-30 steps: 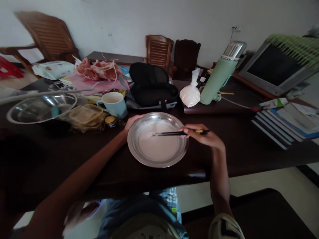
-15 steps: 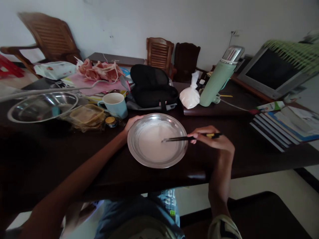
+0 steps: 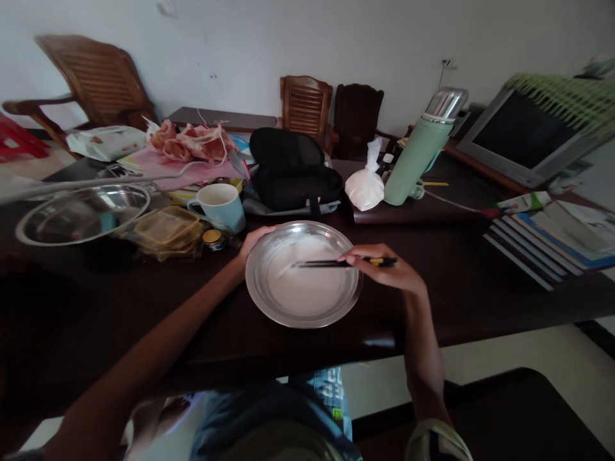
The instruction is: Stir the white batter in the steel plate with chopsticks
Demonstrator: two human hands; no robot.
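A round metal bowl (image 3: pixel 307 320) stands near the front of the dark table, with a pale, creamy batter (image 3: pixel 307 288) in it. My left hand (image 3: pixel 254 243) grips the bowl's upper left rim; part of its fingers is hidden behind the rim. My right hand (image 3: pixel 384 266) is closed round a pair of dark chopsticks (image 3: pixel 319 263) with a yellow band near the top. The chopsticks point left over the bowl, and their tips are in the batter left of its middle.
Left of the bowl are a light blue mug (image 3: pixel 225 211), a small yellow-lidded jar (image 3: pixel 213 239), plastic containers (image 3: pixel 168 230) and another metal basin (image 3: pixel 29 234). Behind lies a black bag (image 3: pixel 293 173). A bag of white powder (image 3: pixel 365 189), a green thermos (image 3: pixel 416 160) and stacked books (image 3: pixel 528 250) stand right.
My right hand has moved left with the chopsticks, so their tips are now further left in the batter. My left hand stays on the bowl's rim.
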